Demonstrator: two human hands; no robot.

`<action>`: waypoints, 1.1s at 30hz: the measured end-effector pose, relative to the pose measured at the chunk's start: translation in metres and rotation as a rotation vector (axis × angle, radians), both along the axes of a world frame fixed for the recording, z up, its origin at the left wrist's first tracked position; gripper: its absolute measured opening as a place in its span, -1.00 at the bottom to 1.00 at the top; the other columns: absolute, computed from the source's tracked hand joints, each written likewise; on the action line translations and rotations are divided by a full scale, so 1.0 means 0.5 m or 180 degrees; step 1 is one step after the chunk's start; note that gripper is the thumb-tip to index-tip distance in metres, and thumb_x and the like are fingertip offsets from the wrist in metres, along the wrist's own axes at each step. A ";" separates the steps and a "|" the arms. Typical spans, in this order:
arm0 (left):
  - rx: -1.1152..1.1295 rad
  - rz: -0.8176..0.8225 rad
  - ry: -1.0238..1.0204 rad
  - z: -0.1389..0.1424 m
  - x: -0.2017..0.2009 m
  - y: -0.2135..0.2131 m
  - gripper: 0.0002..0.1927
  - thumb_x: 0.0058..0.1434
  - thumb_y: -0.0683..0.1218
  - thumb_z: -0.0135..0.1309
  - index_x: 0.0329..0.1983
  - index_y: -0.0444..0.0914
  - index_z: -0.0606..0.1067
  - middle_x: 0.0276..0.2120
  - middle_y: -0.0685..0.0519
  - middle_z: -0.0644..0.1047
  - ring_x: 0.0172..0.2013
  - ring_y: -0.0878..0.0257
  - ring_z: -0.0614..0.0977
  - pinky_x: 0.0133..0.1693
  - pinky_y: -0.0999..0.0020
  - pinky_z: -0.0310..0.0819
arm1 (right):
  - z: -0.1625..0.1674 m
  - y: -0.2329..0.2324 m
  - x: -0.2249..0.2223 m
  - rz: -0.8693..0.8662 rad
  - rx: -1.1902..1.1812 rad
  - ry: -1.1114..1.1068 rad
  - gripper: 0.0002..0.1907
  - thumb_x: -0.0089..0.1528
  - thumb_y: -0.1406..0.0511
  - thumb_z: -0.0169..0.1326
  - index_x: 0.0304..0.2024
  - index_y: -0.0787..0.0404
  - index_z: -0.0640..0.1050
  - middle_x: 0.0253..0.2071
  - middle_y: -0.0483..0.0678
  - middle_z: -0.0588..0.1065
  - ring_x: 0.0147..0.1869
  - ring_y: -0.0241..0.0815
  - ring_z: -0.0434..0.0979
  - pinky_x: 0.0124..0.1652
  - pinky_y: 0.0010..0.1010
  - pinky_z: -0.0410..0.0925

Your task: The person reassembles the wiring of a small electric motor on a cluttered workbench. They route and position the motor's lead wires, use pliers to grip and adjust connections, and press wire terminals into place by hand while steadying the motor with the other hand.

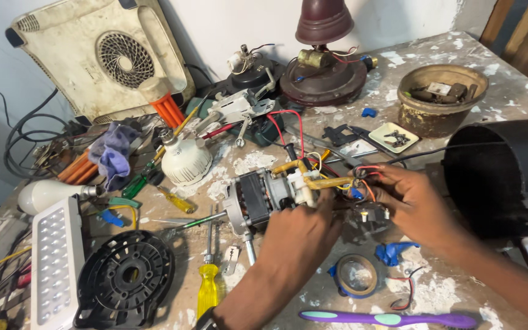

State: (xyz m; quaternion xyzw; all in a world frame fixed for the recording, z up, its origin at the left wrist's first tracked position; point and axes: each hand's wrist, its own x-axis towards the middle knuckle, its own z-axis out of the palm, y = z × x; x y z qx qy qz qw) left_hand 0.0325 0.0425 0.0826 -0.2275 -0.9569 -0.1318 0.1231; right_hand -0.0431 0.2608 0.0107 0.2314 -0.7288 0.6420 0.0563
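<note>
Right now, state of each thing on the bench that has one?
left hand: grip on the motor's wired end
right hand: fingers pinching the wires
motor: bare, lying on its side, shaft toward the left
white bulb: unlit, lying loose
LED panel: off
tape roll: flat on the bench
yellow screwdriver: lying unused
toothbrush: lying flat
</note>
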 end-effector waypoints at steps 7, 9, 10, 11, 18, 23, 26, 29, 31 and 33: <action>0.1707 -0.0206 -0.0042 -0.028 -0.018 0.030 -0.80 0.37 -0.09 0.06 -0.18 -0.32 0.61 -0.55 -0.20 0.59 -0.50 -0.09 0.66 -0.40 0.10 0.54 | 0.017 0.001 0.005 -0.0205 0.0145 -0.0119 -0.61 0.26 0.48 0.09 0.16 0.35 0.56 -0.06 -0.04 0.66 -0.05 -0.42 0.57 -0.07 -0.57 0.44; 0.2258 -0.0203 -0.0260 -0.033 -0.025 0.035 -0.80 0.35 -0.11 0.08 -0.21 -0.34 0.62 -0.55 -0.17 0.60 -0.54 0.07 0.69 -0.47 0.19 0.52 | 0.022 -0.002 0.010 -0.0253 0.0154 -0.0142 -0.61 0.26 0.48 0.09 0.15 0.34 0.58 -0.07 -0.04 0.66 -0.05 -0.43 0.55 -0.09 -0.57 0.44; 0.2532 -0.0207 -0.0374 -0.035 -0.029 0.038 -0.80 0.34 -0.11 0.09 -0.22 -0.35 0.62 -0.55 -0.15 0.61 -0.56 0.15 0.70 -0.50 0.24 0.51 | 0.024 -0.003 0.012 -0.0286 0.0157 -0.0155 -0.61 0.25 0.48 0.10 0.15 0.34 0.58 -0.08 -0.05 0.66 -0.05 -0.44 0.54 -0.09 -0.57 0.44; 0.2591 -0.0229 -0.0269 -0.037 -0.030 0.039 -0.81 0.34 -0.12 0.10 -0.19 -0.35 0.62 -0.53 -0.15 0.61 -0.56 0.20 0.68 -0.50 0.26 0.50 | 0.026 -0.003 0.013 -0.0264 0.0124 -0.0223 -0.62 0.25 0.48 0.10 0.14 0.34 0.58 -0.07 -0.05 0.66 -0.05 -0.43 0.55 -0.10 -0.56 0.44; 0.2893 -0.0153 -0.0369 -0.038 -0.038 0.038 -0.79 0.33 -0.13 0.13 -0.11 -0.37 0.64 -0.57 -0.07 0.60 -0.56 0.41 0.51 -0.52 0.34 0.45 | 0.036 0.012 0.014 -0.0124 -0.0068 -0.0572 -0.63 0.30 0.35 0.10 0.14 0.35 0.62 -0.15 -0.07 0.64 -0.12 -0.43 0.50 -0.11 -0.55 0.39; 0.3130 -0.0132 -0.0849 -0.041 -0.044 0.028 -0.77 0.36 -0.12 0.08 -0.11 -0.38 0.65 -0.58 0.05 0.58 -0.57 0.49 0.46 -0.57 0.40 0.35 | 0.046 0.019 0.020 0.0059 -0.0135 -0.0650 -0.58 0.26 0.30 0.15 0.15 0.33 0.61 -0.15 -0.10 0.63 -0.12 -0.43 0.47 -0.14 -0.52 0.36; 0.3318 -0.0216 -0.1135 -0.042 -0.045 0.027 -0.75 0.39 -0.10 0.06 -0.09 -0.37 0.65 -0.57 0.09 0.58 -0.59 0.50 0.46 -0.58 0.44 0.34 | 0.051 0.022 0.021 0.0023 0.0017 -0.0634 -0.53 0.21 0.34 0.18 0.18 0.31 0.59 -0.13 -0.09 0.64 -0.13 -0.41 0.49 -0.14 -0.51 0.36; 0.3333 -0.0500 -0.1058 -0.037 -0.046 0.026 -0.72 0.43 -0.07 0.05 -0.11 -0.38 0.65 -0.53 0.10 0.61 -0.56 0.50 0.48 -0.56 0.48 0.36 | 0.058 0.030 0.014 0.0063 0.0113 -0.0699 -0.51 0.19 0.36 0.18 0.20 0.29 0.57 -0.13 -0.07 0.66 -0.12 -0.39 0.54 -0.11 -0.51 0.40; 0.3286 -0.0399 -0.1335 -0.032 -0.045 0.027 -0.66 0.45 -0.04 0.00 -0.18 -0.39 0.66 -0.54 0.09 0.62 -0.63 0.46 0.48 -0.60 0.47 0.34 | 0.063 0.031 0.010 0.0152 0.0094 -0.0856 -0.49 0.19 0.38 0.18 0.22 0.28 0.57 -0.16 -0.03 0.67 -0.14 -0.36 0.56 -0.10 -0.49 0.43; 0.3280 -0.0235 -0.1414 -0.031 -0.039 0.030 -0.67 0.44 -0.03 -0.02 -0.15 -0.36 0.64 -0.55 0.08 0.62 -0.66 0.44 0.47 -0.63 0.45 0.33 | 0.070 0.026 0.009 0.0059 0.0248 -0.0811 -0.46 0.16 0.43 0.17 0.23 0.24 0.56 -0.16 -0.05 0.67 -0.15 -0.36 0.57 -0.11 -0.49 0.43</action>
